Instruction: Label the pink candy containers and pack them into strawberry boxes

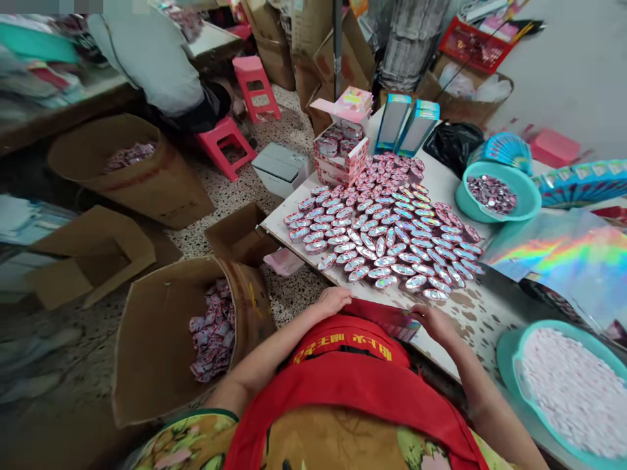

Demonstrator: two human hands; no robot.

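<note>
A flat red packet (386,318) lies at the near edge of the bench (470,313), right against the red apron (353,372), and both hands are on it. Its long axis runs left to right along the bench edge, dipping a little toward the right. The left hand (334,301) sits at its left end, fingers (343,297) curled down over the edge; the right hand (434,323) pinches the right end, its fingers closed narrow on the shiny corner. So the packet spans between the two hands, neither nearer than the other. Just beyond it, farther up the bench, spreads a wide bed of small foil-topped cups (386,228) laid in rows, close to the fingertips but not touching them. Past those stands an open pink carton (343,153) with more cups. Off to the right, a teal basin (497,192) holds loose cups, and a second teal basin (568,391) of pale pieces sits near the right forearm. Down on the left, on the floor, a cardboard box (161,333) holds wrapped sweets.
</note>
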